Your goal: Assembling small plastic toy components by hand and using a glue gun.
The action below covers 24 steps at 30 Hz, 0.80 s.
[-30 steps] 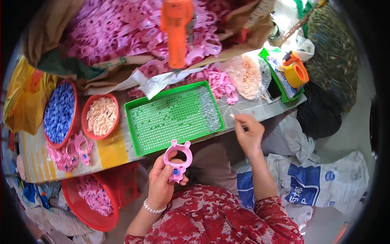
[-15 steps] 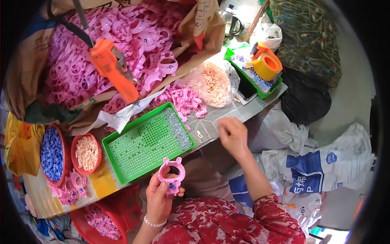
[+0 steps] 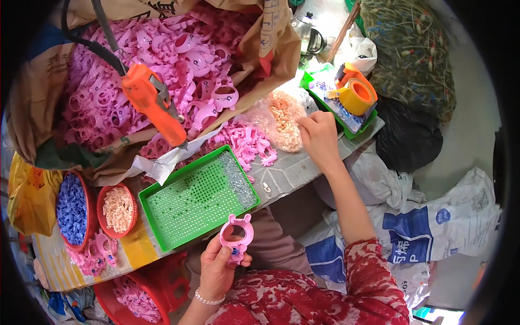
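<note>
My left hand (image 3: 216,269) is closed around a pink plastic toy part (image 3: 248,236), held up before my body. The part is a ring with two small ears on top and a bit of blue at its lower end. Farther right, my right hand (image 3: 320,138) reaches to the side of a clear plastic bag of small peach-coloured pieces (image 3: 286,122). Its fingers are bent together, and I cannot make out what is in them. Between the hands, nearer the left one, lies a green perforated tray (image 3: 179,208) with small silver screws (image 3: 235,179) along its right end.
An orange electric screwdriver (image 3: 151,103) hangs over a big paper sack (image 3: 281,40) of pink parts. Red baskets of blue pieces (image 3: 72,208) and peach pieces (image 3: 117,210) stand left. A green bin with a tape dispenser (image 3: 355,95) sits at the back right. Sacks (image 3: 444,222) lie right.
My right hand has moved up and away from me, from the table's edge to the bag of peach pieces. The left hand with the pink part has shifted slightly right.
</note>
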Each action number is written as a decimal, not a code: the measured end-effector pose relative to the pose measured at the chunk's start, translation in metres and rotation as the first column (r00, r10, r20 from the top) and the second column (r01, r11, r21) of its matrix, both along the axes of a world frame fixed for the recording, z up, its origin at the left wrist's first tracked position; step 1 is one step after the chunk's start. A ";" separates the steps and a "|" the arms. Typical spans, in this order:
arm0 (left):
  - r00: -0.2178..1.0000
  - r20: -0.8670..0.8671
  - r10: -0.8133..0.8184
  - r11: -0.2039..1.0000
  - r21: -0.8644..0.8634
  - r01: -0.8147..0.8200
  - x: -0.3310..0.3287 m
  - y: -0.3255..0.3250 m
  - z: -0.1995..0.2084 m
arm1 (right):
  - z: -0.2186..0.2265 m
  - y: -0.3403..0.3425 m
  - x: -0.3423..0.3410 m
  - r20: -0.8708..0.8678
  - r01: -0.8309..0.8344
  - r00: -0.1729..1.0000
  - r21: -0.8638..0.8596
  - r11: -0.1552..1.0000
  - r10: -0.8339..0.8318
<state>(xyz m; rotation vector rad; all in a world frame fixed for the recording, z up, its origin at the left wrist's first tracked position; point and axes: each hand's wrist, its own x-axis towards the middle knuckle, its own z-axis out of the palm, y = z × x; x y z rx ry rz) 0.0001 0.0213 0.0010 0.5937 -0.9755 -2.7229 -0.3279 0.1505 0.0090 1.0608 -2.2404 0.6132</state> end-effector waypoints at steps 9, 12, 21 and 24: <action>0.999 0.045 -0.009 1.000 0.016 0.009 0.008 -0.003 0.002 | 0.007 -0.043 -0.020 -0.058 0.061 0.997 0.286 0.956 -0.047; 1.000 0.030 0.009 1.000 0.027 -0.010 0.011 -0.002 0.002 | -0.001 -0.055 -0.025 -0.040 0.102 0.995 0.458 0.883 -0.094; 1.000 -0.001 0.028 0.998 0.060 -0.028 0.014 -0.006 -0.002 | -0.003 -0.039 -0.036 0.062 -0.001 0.998 0.307 0.952 -0.019; 0.999 0.008 0.031 0.995 0.092 -0.032 0.014 -0.007 -0.005 | 0.001 -0.026 -0.029 0.006 0.019 1.000 0.278 0.961 -0.021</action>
